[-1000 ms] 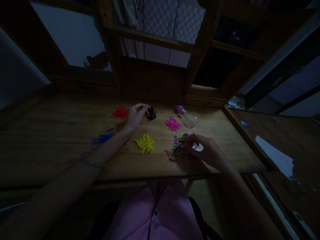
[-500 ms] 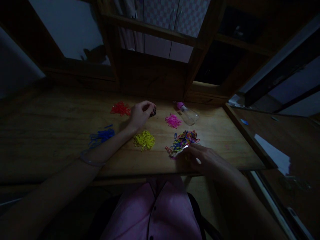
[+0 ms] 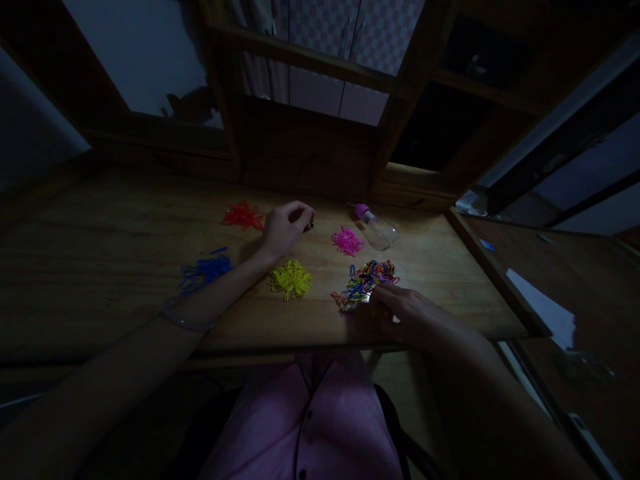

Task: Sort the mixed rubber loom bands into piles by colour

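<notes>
Yellow loop heap (image 3: 291, 279), multicoloured loop heap (image 3: 371, 274) rightward
Left hand (image 3: 283, 230) beyond yellow: fingers together. Right hand (image 3: 409, 311) at multicoloured: fingers' state unclear.

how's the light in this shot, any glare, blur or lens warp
Head view: dim overall, the shelves darkest; head view: a small bright patch by the fingertips of the right hand, faint highlights on the bottle; head view: strands in the mixed pile look soft; head view: forearms look stretched toward the lower corners, as with a wide lens.
</notes>
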The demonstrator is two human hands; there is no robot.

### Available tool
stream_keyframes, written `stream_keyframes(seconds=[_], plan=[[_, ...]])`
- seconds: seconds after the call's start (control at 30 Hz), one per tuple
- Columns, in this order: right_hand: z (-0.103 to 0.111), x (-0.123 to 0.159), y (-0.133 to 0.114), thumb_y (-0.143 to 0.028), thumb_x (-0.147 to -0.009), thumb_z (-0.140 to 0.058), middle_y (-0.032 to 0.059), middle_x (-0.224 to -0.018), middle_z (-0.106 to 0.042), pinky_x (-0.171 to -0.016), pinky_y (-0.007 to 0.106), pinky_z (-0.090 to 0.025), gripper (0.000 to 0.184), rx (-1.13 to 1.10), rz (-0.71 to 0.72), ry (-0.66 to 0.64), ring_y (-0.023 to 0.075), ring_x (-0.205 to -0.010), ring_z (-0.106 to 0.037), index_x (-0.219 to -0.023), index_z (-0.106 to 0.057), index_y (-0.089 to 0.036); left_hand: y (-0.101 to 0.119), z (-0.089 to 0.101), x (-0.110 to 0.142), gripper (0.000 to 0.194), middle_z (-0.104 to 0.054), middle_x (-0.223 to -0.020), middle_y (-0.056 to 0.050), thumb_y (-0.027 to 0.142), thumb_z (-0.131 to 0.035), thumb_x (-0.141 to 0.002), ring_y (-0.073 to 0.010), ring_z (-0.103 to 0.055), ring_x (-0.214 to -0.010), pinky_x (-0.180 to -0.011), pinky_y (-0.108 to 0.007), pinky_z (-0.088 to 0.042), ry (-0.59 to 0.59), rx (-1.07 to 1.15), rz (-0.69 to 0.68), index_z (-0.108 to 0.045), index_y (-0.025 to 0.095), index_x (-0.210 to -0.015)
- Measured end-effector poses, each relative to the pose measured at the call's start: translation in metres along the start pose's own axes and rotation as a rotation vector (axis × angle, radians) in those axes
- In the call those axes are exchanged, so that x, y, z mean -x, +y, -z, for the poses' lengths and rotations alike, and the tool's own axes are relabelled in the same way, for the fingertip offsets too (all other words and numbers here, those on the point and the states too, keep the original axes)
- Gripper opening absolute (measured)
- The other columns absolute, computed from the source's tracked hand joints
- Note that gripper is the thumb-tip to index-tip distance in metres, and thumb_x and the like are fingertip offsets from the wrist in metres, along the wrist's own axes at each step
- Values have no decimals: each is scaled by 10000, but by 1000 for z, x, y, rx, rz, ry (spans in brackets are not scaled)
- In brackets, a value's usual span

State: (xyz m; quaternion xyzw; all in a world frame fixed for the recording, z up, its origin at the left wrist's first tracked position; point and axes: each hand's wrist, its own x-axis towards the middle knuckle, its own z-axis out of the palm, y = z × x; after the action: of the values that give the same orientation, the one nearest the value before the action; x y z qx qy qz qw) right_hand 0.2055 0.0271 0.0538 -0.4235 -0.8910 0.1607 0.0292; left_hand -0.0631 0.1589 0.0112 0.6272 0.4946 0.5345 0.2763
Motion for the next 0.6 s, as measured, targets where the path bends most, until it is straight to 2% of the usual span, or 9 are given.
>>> stream_keyframes(seconds=[0.17, 0.23, 0.4, 0.6], plan=[[22, 12, 24, -104, -813, -617, 15, -837, -607, -645, 247, -431, 239, -107, -26, 220, 132, -707, -570, -1033, -594, -193, 0, -1, 0, 194, -674, -684, -22, 291, -571, -885, -128, -627, -640, -598, -229, -468, 4, -7, -23, -720, 171, -856], [26, 15, 32, -116, -816, -627, 12, -830, -612, -651, 247, -441, 246, -113, -27, 271, 130, -700, -577, -1047, -613, -199, -1, -1, 0, 201, -671, -678, -17, 300, -565, -887, -127, -618, -628, -572, -223, -457, -1, -16, -26, -722, 177, -859], [15, 10, 36, -86, -816, -612, 28, -858, -616, -637, 237, -437, 195, -120, 23, 195, 126, -693, -570, -978, -650, -189, -3, -2, 0, 216, -665, -686, -19, 323, -562, -883, -131, -602, -623, -522, -211, -430, -14, -27, -23, -719, 177, -859], [4, -5, 19, -25, -813, -576, 38, -880, -601, -657, 228, -422, 206, -95, 79, 162, 127, -733, -565, -929, -656, -176, -5, -2, -1, 212, -663, -686, -24, 312, -558, -889, -133, -608, -635, -576, -231, -452, -16, -11, -41, -718, 175, -867]])
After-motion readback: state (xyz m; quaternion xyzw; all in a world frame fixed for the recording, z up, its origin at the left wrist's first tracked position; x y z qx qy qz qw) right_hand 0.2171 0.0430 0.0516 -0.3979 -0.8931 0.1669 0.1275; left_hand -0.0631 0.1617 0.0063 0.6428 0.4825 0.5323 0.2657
